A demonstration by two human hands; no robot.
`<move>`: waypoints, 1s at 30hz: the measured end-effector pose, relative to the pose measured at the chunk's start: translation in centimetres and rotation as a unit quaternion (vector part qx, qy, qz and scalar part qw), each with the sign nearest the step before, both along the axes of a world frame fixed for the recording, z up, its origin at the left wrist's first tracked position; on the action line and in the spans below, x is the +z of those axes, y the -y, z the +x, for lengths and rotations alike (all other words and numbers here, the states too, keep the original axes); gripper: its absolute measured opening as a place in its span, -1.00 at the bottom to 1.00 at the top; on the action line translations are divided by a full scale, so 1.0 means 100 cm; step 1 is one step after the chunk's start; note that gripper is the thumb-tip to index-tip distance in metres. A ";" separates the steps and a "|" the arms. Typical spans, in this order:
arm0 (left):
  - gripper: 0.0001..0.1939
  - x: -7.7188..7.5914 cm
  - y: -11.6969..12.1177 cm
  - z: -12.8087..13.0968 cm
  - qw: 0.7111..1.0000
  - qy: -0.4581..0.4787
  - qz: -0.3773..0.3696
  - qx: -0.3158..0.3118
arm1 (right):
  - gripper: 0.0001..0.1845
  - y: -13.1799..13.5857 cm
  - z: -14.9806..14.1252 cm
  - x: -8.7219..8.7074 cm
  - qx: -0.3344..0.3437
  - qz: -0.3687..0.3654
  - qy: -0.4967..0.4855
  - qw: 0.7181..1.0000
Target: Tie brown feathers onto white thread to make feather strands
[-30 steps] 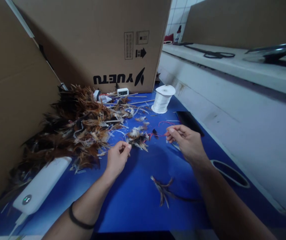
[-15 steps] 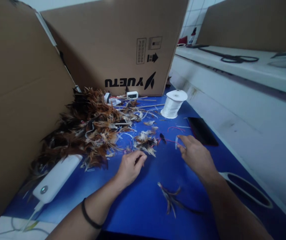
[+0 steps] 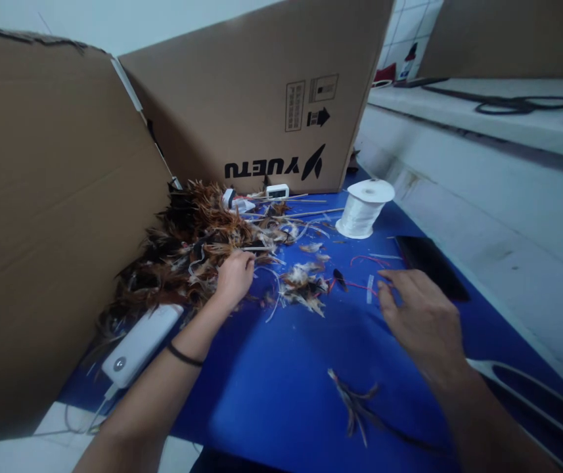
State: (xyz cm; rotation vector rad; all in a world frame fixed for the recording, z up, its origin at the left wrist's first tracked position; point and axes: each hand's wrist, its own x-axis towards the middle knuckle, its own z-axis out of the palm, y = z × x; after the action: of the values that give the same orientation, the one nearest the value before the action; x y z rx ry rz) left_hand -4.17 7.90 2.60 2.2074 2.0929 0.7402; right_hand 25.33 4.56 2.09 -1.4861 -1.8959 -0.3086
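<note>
My left hand point(image 3: 235, 279) is at the right edge of a large pile of brown and black feathers point(image 3: 163, 263). Its fingers look curled, and whatever they may hold is hidden. A thin stick point(image 3: 256, 249) lies just beyond the fingertips. My right hand point(image 3: 416, 318) rests low over the table's right side, thumb and forefinger apart. Just left of its fingertips are a short clear strip point(image 3: 370, 289) and a thin red string point(image 3: 357, 285). The string runs toward a small black feather point(image 3: 339, 279) and a pale feather clump point(image 3: 303, 282).
A bound feather bunch point(image 3: 353, 401) lies in front. Around the blue table point(image 3: 261, 381) are a white spool point(image 3: 364, 210), a dark flat device point(image 3: 431, 266), a white power bank point(image 3: 143, 341) and large scissors point(image 3: 512, 384). Cardboard point(image 3: 251, 98) walls the back and left.
My left hand has moved away and leftward from beside the pale feather clump to the pile. My right hand's fingers have drawn slightly off the clear strip. The view has shifted left.
</note>
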 end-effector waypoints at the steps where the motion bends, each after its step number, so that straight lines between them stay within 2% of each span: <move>1: -0.80 -0.004 -0.007 -0.005 1.000 -0.016 -0.007 0.005 | -0.79 0.000 -0.001 -0.001 0.004 0.000 -0.003 1.000; 6: -0.87 -0.018 -0.023 -0.013 0.999 -0.048 -0.012 0.006 | -0.82 -0.003 -0.001 -0.007 0.022 0.003 0.003 1.000; 9: -0.86 -0.016 -0.024 -0.014 0.999 -0.041 0.004 -0.008 | -0.82 -0.005 0.000 -0.010 0.036 0.008 -0.007 0.999; 12: -0.84 -0.007 -0.021 -0.012 0.999 -0.018 0.036 -0.028 | -0.84 -0.006 -0.002 -0.011 0.071 0.014 -0.033 0.997; 15: -0.82 0.003 -0.006 -0.004 0.997 0.017 0.064 -0.047 | -0.84 -0.003 -0.011 -0.008 0.121 0.022 -0.066 0.990; 17: -0.84 0.007 0.009 0.004 0.989 0.085 0.073 -0.093 | -0.81 0.003 -0.022 -0.001 0.146 0.035 -0.068 0.986; 19: -0.84 0.010 0.027 0.014 0.977 0.140 0.049 -0.151 | -0.73 0.011 -0.036 0.008 0.171 0.052 -0.037 0.983; 22: -0.85 0.010 0.049 0.027 0.959 0.195 0.013 -0.206 | -0.64 0.023 -0.057 0.018 0.226 0.036 0.054 0.972; 25: -0.84 0.007 0.061 0.033 0.943 0.227 -0.020 -0.243 | -0.67 0.027 -0.071 0.017 0.254 0.011 0.120 0.960; 30: -0.82 -0.005 0.063 0.033 0.939 0.226 -0.035 -0.257 | -0.77 0.023 -0.079 0.008 0.263 -0.009 0.133 0.956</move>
State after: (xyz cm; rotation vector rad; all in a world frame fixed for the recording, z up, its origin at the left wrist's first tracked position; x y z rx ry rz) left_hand -0.86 1.59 2.10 2.1331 1.2400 0.9744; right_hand 17.43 2.22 2.85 -0.9288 -2.4276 -0.2483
